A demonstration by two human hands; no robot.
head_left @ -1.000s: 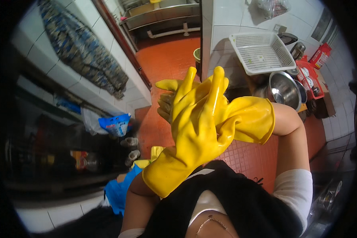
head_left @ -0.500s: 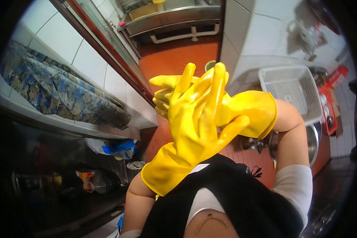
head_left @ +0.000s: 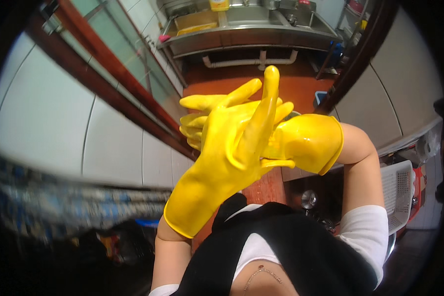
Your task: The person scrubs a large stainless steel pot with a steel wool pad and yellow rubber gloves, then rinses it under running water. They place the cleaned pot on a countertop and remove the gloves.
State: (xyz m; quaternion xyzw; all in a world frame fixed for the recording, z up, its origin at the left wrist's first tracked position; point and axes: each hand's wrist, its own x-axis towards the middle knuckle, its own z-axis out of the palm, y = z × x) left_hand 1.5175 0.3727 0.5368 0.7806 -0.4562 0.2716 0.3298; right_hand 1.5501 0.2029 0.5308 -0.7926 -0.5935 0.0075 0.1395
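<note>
Both of my hands wear glossy yellow rubber gloves and cross in front of my chest. My left hand lies over the right one, touching it, with one finger stretched up and the others apart. Behind it, my right hand reaches in from the right, its fingers pointing left and spread; the left glove hides its middle. The right glove's wide cuff ends on the forearm. No object shows in either hand.
Ahead, a steel sink stands beyond a doorway, with a white drainpipe under it. The red-brown door frame runs along the left. Camouflage cloth hangs at lower left. A white plastic basket is at right.
My view has turned and come nearer the doorway, so more of the sink shows. The left hand has shifted its fingers over the right; both stay crossed.
</note>
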